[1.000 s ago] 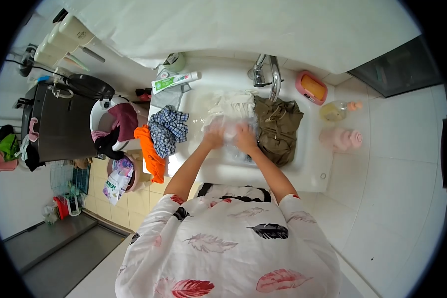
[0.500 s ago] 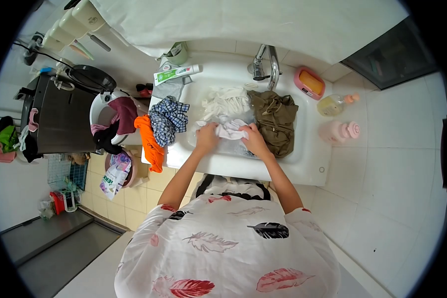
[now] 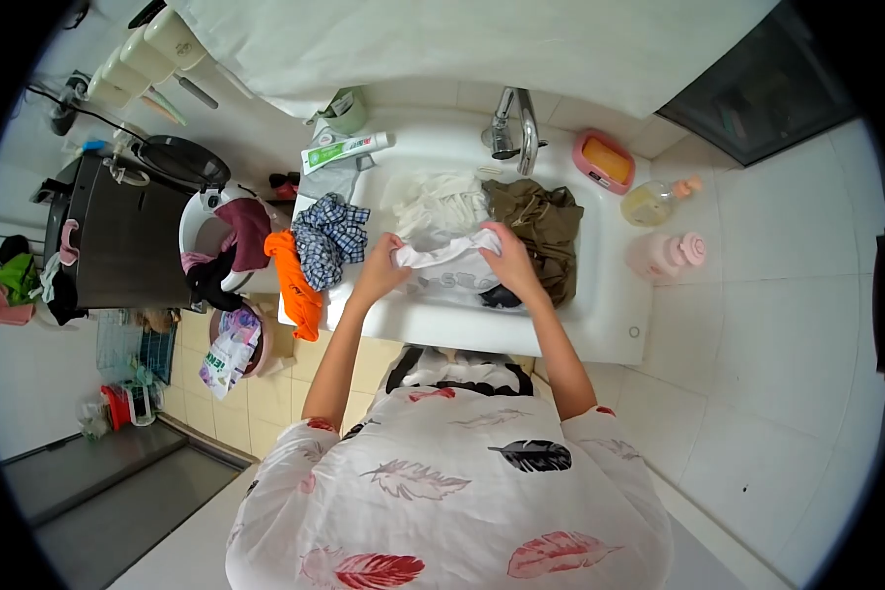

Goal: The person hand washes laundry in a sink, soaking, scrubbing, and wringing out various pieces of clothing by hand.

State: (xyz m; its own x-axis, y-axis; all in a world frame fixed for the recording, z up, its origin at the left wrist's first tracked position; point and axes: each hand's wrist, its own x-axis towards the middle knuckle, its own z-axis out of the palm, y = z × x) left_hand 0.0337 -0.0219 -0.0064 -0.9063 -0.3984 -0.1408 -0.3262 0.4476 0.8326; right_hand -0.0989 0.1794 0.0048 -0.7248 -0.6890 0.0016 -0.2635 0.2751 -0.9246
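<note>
A small white cloth (image 3: 447, 254) is stretched between my two hands over the white sink (image 3: 615, 315). My left hand (image 3: 383, 267) grips its left end, and my right hand (image 3: 509, 262) grips its right end. Just beyond it a bunched cream-white garment (image 3: 441, 204) lies in the basin. A brown garment (image 3: 541, 221) is heaped to the right of my right hand. Below the cloth is sudsy water, with a small dark item (image 3: 501, 296) near my right hand.
A blue checked cloth (image 3: 326, 241) and an orange cloth (image 3: 293, 285) lie over the sink's left edge. Behind are a toothpaste tube (image 3: 347, 151) and the faucet (image 3: 514, 133). A pink soap dish (image 3: 605, 162) and two bottles stand right. A washer (image 3: 206, 236) holding clothes is at left.
My hands have moved apart and up a little, and the white cloth between them has gone from bunched to stretched out. The dark item has come into view beneath.
</note>
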